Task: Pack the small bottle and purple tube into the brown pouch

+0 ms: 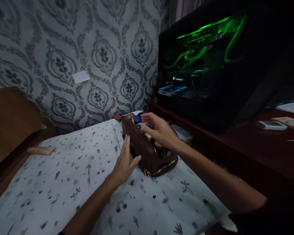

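A dark brown zippered pouch [143, 150] lies on the printed cover, its gold zipper undone and several small items inside. Against its near left side, my left hand [125, 161] has its fingers stretched out and thumb spread, holding nothing. Over the pouch's opening, my right hand [159, 130] reaches among the contents with its thumb and fingers apart. A round blue lid [136, 119] shows beside its fingertips. Something pinkish sits between thumb and fingers, partly hidden; no grip on it shows. Below the palm, small rounded pale items are partly covered.
The white patterned cover [88, 176] spreads under the pouch. A computer case [198, 107] with green lights stands on the dark red desk [262, 147] at right. A light wooden strip [41, 150] lies at left near a brown panel [12, 117]. Patterned wallpaper rises behind.
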Demonstrator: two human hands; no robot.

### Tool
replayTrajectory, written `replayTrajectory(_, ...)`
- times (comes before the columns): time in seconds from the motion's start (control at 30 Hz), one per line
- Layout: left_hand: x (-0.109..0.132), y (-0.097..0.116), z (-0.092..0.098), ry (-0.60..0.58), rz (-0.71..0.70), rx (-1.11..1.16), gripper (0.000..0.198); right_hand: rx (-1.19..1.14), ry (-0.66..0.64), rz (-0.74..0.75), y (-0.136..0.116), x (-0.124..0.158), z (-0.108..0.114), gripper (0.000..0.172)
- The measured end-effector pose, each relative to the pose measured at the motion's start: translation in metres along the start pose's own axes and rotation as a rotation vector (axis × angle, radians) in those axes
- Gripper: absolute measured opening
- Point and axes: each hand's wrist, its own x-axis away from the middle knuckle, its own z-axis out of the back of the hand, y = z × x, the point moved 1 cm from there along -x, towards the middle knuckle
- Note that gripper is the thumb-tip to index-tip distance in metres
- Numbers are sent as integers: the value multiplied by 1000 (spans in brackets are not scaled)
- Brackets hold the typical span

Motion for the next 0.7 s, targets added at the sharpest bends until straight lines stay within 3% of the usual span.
replayTrajectory(0.13,14,-12,-11,-46,38,50,84,288,256,88,-5,12,20,28)
replayTrajectory(0.2,17,-18,-14,-78,55,80,84,330,244,18,1,15,27,29)
replayTrajectory(0.3,17,-21,-11,-104,70,83,84,216,130,-97,11,17,34,32)
replayTrajectory(0.4,17,-20,1,-166,108,36,81,188,142,-109,3,22,34,34)
replayTrajectory(0.5,21,-24,19,-246,119,-83,80,308,186,-66,-23,34,23,33)
replayTrajectory(0.6,33,-38,41,-281,127,-278,76,330,248,142,-51,55,-2,20)
replayTrajectory(0.7,50,-58,68,-274,190,-436,69,239,186,329,-66,79,-39,19)
